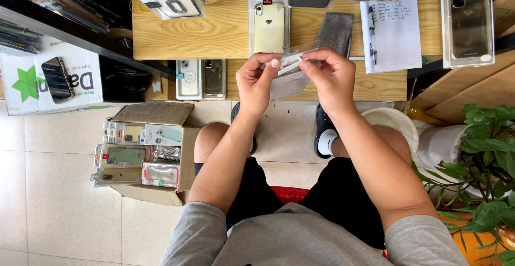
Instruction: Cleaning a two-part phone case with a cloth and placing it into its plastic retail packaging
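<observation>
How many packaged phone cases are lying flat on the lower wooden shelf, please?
2: a white-backed case and a dark case, side by side at the shelf's left end, left of the left hand. The hands and the clear packet may hide others.

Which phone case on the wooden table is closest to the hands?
The cream case in clear packaging, just above the left hand. The two smaller cases lie farther left; the dark case sits far right.
</observation>
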